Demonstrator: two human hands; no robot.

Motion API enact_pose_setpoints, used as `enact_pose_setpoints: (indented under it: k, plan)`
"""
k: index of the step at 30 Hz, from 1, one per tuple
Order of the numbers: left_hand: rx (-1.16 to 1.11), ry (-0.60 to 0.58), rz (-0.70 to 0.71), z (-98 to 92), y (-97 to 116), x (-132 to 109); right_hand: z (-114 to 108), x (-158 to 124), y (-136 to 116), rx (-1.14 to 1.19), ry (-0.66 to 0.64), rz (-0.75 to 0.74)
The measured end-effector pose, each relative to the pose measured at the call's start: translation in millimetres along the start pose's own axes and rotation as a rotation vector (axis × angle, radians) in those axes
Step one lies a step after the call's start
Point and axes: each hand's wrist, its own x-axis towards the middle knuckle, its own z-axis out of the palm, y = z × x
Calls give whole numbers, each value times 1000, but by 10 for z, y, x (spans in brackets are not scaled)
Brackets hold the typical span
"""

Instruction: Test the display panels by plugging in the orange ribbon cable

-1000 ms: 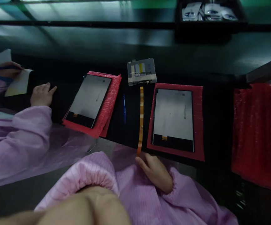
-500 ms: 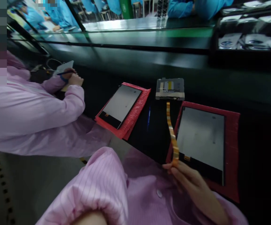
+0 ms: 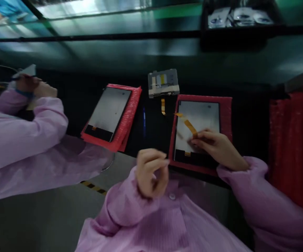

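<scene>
The left hand (image 3: 151,171) is hovering at the worktop's (image 3: 152,134) near edge, fingers curled in on nothing visible. Just beyond it, the right hand (image 3: 216,147) is resting over the near half of a display panel (image 3: 205,113) on a red mat (image 3: 225,115), its fingertips pinching the end of an orange ribbon cable (image 3: 190,126). The cable is arching back across the panel's left edge toward a grey box (image 3: 163,82). Bare worktop is lying open between this mat and a second panel (image 3: 108,112), beside a co-worker's sleeve (image 3: 22,133).
</scene>
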Motion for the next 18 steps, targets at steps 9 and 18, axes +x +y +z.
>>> enact_pose_setpoints:
  k: [9,18]
  plan:
    - [96,-58,164,841,-5,-127,74,-102,133,82,-19,-29]
    - [141,-19,190,859,-31,-161,86,-134,90,-73,-82,-180]
